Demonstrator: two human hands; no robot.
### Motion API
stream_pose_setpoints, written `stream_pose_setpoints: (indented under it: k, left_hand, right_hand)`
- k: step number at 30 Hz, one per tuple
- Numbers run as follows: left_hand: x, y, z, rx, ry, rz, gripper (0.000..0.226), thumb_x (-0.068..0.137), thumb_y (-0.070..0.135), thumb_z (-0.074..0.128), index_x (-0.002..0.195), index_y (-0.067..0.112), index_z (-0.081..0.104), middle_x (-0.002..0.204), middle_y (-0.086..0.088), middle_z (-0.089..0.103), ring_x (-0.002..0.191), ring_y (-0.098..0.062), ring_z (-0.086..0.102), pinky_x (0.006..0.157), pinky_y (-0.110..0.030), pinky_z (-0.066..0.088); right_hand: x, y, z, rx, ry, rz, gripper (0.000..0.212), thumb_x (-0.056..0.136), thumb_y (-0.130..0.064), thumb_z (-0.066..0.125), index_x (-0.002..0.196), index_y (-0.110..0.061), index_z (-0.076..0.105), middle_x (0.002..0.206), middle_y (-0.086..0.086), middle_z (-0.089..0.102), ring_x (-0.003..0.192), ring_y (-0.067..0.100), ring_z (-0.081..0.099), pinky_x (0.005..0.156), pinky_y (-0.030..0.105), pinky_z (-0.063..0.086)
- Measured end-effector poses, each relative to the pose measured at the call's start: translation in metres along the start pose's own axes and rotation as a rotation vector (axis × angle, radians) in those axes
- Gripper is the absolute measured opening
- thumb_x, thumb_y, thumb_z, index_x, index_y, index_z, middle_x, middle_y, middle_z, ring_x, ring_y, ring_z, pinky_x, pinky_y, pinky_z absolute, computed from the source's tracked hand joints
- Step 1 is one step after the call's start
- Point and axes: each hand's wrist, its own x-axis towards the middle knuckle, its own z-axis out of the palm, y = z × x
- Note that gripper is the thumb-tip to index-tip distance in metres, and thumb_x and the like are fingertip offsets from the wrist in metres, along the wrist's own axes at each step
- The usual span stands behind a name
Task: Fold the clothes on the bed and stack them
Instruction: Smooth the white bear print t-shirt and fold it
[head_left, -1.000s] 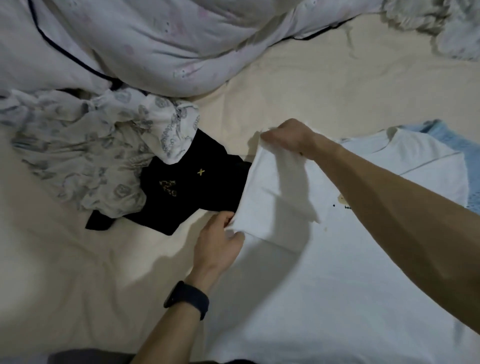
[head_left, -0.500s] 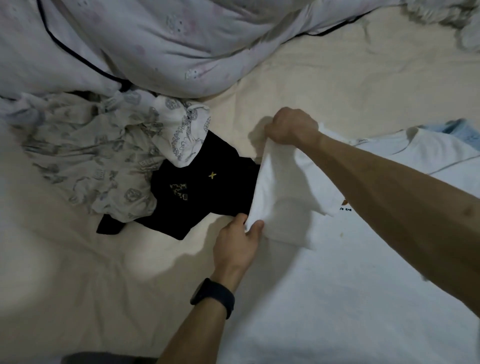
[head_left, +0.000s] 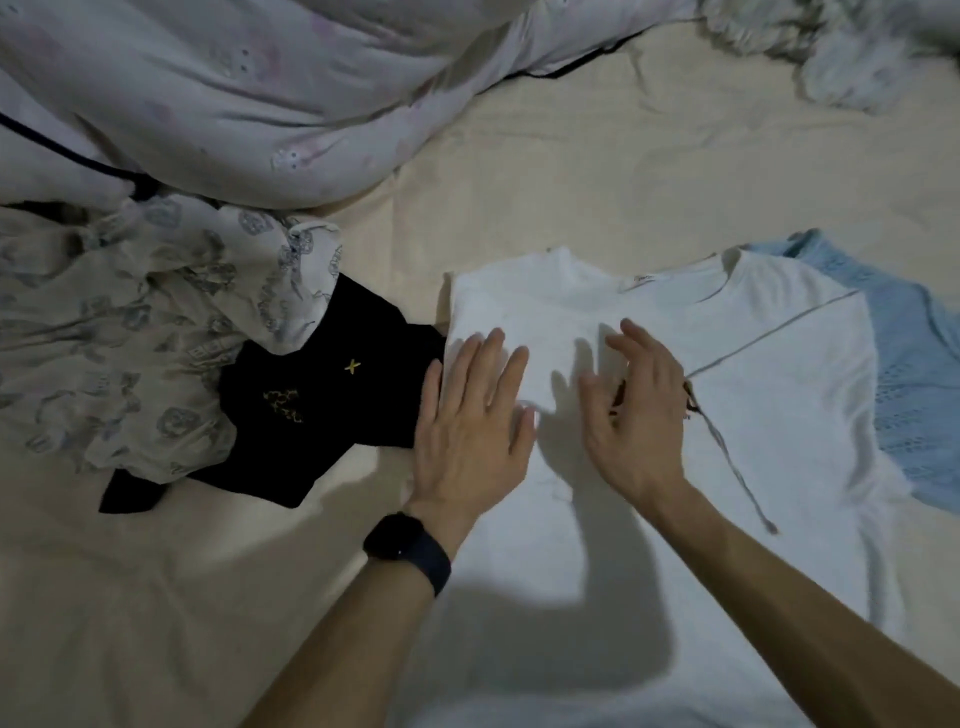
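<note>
A white T-shirt (head_left: 779, 415) lies spread on the cream bed sheet (head_left: 597, 171), its left sleeve folded inward over the chest. My left hand (head_left: 470, 421) lies flat on the folded sleeve's left edge, fingers straight. My right hand (head_left: 636, 410) hovers just over the shirt's middle with fingers spread and slightly bent, holding nothing. A black garment (head_left: 317, 410) with a small yellow cross lies left of the shirt. A patterned grey-and-white garment (head_left: 135, 338) is crumpled over it at the far left. A light blue knitted top (head_left: 919, 374) peeks out under the shirt's right side.
A bunched pale quilt (head_left: 249, 93) with dark piping fills the top left. A fluffy white item (head_left: 852, 47) sits at the top right corner. Bare sheet shows between them and along the lower left.
Both hands have let go of the white sleeve they were pinching. The sleeve now lies folded flat on the shirt, with my left hand laid on it and my right hand drawn back over the middle.
</note>
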Motion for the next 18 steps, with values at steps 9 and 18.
stream_pose_setpoints:
  k: [9, 18]
  left_hand:
    - [0.035, 0.001, 0.021, 0.206, -0.272, 0.120, 0.072, 0.097, 0.062, 0.029, 0.160, 0.028, 0.024, 0.169, -0.008, 0.013, 0.155, -0.029, 0.011, 0.122, -0.059, 0.006]
    - [-0.049, 0.045, 0.048, 0.206, -0.172, 0.112, 0.074, 0.096, 0.054, 0.040, 0.162, 0.028, 0.016, 0.170, -0.008, 0.006, 0.156, -0.027, 0.008, 0.122, -0.059, 0.009]
  right_hand:
    - [-0.056, 0.086, -0.032, -0.241, 0.054, 0.197, 0.059, 0.104, -0.054, 0.028, 0.159, -0.031, 0.029, 0.170, -0.001, 0.012, 0.157, 0.018, -0.001, 0.123, 0.055, 0.006]
    - [-0.044, 0.119, -0.068, -0.293, -0.077, 0.207, 0.074, 0.096, -0.062, 0.038, 0.159, -0.025, 0.031, 0.167, 0.007, 0.022, 0.155, 0.029, 0.010, 0.121, 0.053, 0.013]
